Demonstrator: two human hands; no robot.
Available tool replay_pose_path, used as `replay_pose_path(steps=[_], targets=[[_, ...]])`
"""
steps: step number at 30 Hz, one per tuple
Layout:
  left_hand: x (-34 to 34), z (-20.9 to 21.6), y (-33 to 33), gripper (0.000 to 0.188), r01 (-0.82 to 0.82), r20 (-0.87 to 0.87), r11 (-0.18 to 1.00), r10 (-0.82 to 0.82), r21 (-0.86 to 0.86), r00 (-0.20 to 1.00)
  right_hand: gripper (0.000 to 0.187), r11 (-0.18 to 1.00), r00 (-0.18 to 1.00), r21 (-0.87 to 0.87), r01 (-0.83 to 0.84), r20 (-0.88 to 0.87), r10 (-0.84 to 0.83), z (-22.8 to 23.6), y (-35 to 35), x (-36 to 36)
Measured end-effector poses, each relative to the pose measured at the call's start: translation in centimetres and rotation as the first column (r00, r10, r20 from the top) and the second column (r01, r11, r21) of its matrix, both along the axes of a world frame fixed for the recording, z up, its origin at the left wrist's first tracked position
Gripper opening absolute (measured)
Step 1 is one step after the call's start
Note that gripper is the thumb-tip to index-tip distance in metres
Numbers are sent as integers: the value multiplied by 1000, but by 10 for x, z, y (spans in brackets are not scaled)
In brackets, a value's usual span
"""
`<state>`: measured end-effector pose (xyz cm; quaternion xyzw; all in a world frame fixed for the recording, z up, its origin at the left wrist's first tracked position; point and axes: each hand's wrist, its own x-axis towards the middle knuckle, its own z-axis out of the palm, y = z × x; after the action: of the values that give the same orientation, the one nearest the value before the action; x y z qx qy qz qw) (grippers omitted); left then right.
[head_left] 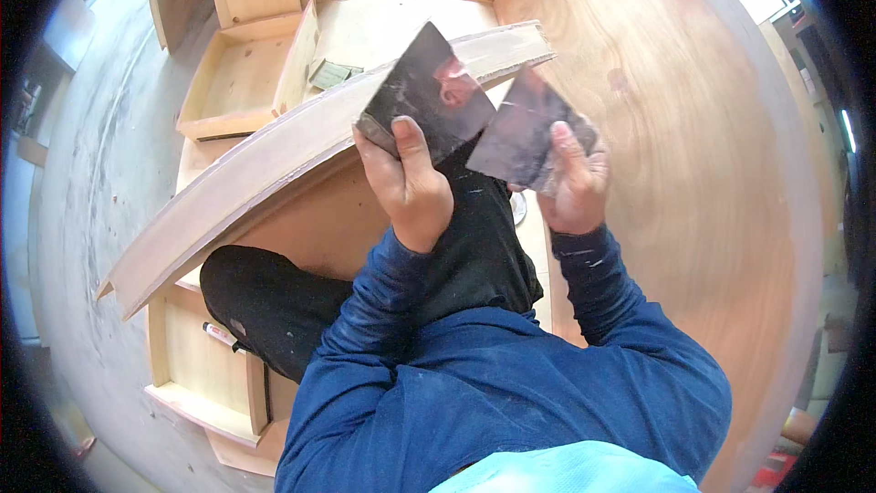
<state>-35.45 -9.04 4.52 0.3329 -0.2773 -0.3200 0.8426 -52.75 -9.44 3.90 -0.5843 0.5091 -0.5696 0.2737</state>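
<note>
My left hand (412, 190) is closed on a flat metal putty scraper (422, 96), its thumb lying on the blade's face. A second metal putty scraper (518, 132) is in my right hand (577, 184), slightly blurred, with the thumb on top. Both blades are tilted up in front of me, and their near corners meet or overlap; I cannot tell whether they touch. Smears mark the shiny faces. Behind the left blade runs a long whitish coated board (274, 164), lying at a slant across the wooden work.
An open wooden drawer-like box (239, 73) lies at the far left, with a small greenish pad (333, 73) beside it. A large plywood panel (693, 173) fills the right. Near my bent leg (265, 297) are a marker pen (217, 334) and another wooden box (201, 411).
</note>
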Motion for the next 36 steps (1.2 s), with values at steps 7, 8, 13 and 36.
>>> replay_pose_path(steps=[7, 8, 13, 36], targets=[[7, -7, 15, 41, -192, 576, 969, 70, 154, 814, 21, 991, 988, 76, -113, 119, 104, -5, -13, 28], [7, -7, 17, 61, -223, 594, 903, -43, 367, 803, 21, 992, 992, -14, -125, -8, 125, -9, -15, 27], [7, -5, 8, 41, -281, 639, 945, 112, 169, 761, 23, 999, 933, -20, -42, -359, 32, -10, -10, 26], [14, 13, 11, 39, 292, 71, 953, -298, 77, 952, 29, 943, 619, -252, -216, 712, 332, 39, -19, 35]])
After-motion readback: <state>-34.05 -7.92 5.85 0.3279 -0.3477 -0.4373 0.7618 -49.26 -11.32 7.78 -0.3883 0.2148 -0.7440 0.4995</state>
